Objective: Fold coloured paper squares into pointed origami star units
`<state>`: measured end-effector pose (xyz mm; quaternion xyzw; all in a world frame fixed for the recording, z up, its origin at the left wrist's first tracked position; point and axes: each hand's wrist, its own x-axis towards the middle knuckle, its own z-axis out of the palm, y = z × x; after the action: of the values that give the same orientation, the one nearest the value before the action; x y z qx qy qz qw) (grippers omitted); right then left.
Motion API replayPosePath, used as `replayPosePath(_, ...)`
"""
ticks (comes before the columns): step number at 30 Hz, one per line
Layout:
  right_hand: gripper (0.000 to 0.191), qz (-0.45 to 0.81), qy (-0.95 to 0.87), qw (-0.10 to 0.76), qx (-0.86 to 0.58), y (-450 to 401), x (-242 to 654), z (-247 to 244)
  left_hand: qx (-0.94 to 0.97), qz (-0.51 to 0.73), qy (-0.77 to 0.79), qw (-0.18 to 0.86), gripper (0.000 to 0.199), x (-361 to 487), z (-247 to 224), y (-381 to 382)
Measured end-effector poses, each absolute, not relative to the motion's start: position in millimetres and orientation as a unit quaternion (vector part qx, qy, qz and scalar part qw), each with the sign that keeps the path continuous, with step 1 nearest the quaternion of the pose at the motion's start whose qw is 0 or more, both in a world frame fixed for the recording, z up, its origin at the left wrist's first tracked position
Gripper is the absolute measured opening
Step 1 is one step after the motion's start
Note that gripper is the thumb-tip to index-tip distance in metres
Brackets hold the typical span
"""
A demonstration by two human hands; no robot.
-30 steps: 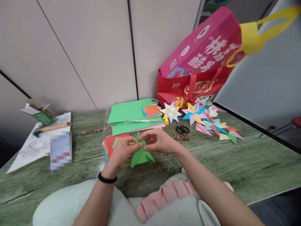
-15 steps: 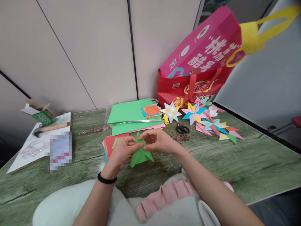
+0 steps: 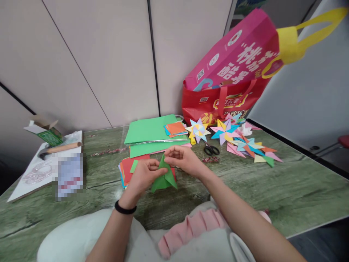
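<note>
Clock bearings from the folded green paper. Tabletop (image 3: pixel 245 196): green, wood-grained. Magenta bag (image 3: pixel 231 51), rising from red bag (image 3: pixel 199 103), at 1 o'clock. Green sheets (image 3: pixel 149 129), stacked, at 12 o'clock. Hammer (image 3: pixel 62 147), wooden-handled, between 9 and 10 o'clock. My hands, two, slightly apart with the paper between: left hand (image 3: pixel 144 174) pinching its left side between thumb and fingers, right hand (image 3: pixel 184 160) clamped on its upper tip. Folded green paper (image 3: pixel 165 180), one, raised before me, point upward. Scissors (image 3: pixel 211 149), black-handled, at 2 o'clock.
</note>
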<state>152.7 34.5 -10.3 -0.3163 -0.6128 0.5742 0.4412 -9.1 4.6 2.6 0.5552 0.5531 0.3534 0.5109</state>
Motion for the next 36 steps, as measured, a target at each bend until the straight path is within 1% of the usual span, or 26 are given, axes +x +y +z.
replayPosePath(3,0.022,0.589,-0.596,0.435,-0.329,34,151,-8,0.574,0.344,0.55,0.499,0.025,-8,2,4)
replayPosePath(8,0.021,0.578,-0.598,0.443,-0.335,34,149,-9,0.578,0.344,0.558,0.487,0.027,-7,2,3)
replayPosePath(16,0.02,0.563,-0.591,0.454,-0.358,35,147,-11,0.57,0.341,0.554,0.501,0.023,-6,-1,5)
replayPosePath(20,0.019,0.566,-0.584,0.456,-0.361,34,147,-10,0.571,0.342,0.543,0.513,0.025,-6,0,4)
replayPosePath(25,0.028,0.588,-0.57,0.443,-0.365,35,146,-11,0.534,0.343,0.542,0.551,0.024,-4,5,3)
replayPosePath(28,0.034,0.59,-0.564,0.436,-0.38,35,146,-12,0.521,0.345,0.55,0.554,0.025,-3,7,3)
replayPosePath(31,0.032,0.558,-0.594,0.439,-0.379,35,145,-12,0.521,0.341,0.556,0.551,0.026,-3,7,3)
replayPosePath(36,0.032,0.454,-0.653,0.463,-0.391,34,142,-13,0.538,0.334,0.546,0.549,0.03,-5,1,4)
